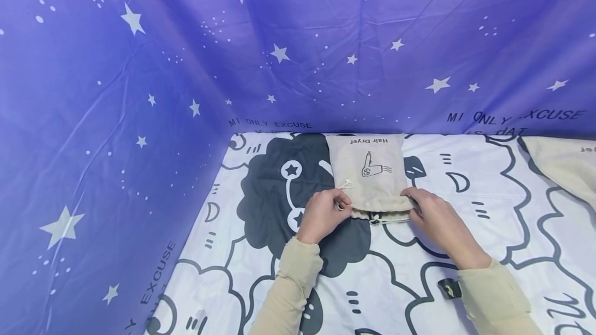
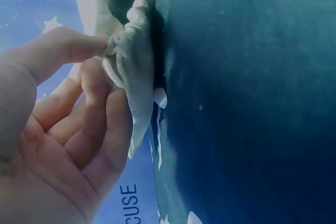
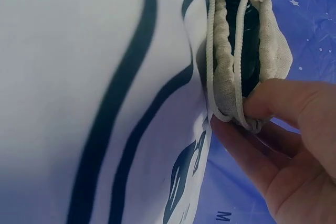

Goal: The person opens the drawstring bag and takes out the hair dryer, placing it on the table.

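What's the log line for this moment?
left hand: pinches bag, left corner | right hand: pinches right corner | bag mouth: open, dark item inside

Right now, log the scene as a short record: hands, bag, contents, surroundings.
left hand: pinches the mouth of the drawstring bag at its left corner
right hand: pinches the mouth's right corner
bag print: "Hair Dryer" with a dryer drawing, upside down in the head view
bag mouth: partly open, facing the person
contents: dark object, identity unclear
far right: beige cloth, cut off by the frame
surface: black-and-white patterned cover
backdrop: purple star-print sheet
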`<state>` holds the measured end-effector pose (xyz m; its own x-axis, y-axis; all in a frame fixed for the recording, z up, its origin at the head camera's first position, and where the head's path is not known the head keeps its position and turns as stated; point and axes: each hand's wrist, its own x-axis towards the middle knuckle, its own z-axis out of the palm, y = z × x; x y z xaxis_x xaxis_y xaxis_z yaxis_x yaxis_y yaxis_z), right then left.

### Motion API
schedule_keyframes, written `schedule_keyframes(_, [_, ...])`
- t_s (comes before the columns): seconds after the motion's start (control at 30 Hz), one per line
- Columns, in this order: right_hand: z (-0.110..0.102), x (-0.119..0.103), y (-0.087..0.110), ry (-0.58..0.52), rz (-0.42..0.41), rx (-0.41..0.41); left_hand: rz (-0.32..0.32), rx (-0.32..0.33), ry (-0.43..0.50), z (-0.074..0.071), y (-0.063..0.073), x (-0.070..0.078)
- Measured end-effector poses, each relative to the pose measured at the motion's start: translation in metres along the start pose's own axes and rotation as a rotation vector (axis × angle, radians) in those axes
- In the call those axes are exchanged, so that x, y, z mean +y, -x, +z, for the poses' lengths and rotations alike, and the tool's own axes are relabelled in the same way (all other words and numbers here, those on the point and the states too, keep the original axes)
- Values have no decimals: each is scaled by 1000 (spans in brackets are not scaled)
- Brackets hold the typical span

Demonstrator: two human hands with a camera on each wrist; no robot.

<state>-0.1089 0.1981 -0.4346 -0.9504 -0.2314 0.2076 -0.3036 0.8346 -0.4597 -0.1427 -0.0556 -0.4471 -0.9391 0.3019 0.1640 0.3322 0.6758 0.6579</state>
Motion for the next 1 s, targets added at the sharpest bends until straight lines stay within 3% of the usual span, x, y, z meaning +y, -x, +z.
schedule_keyframes(0.2, [0, -3, -3, -21, 26, -2, 62, -14, -150, 4, -1, 4])
schedule_keyframes(0.4, [1, -6, -6, -28, 26, -3, 117, 56, -256, 6, -1, 10])
schedule_keyframes(0.57, [3, -7, -7, -27, -14, 15, 128, 123, -268, 7, 0, 11])
schedule_keyframes(1.0, [0, -2, -5, -19, -15, 16, 131, 176, -227, 0, 3, 1])
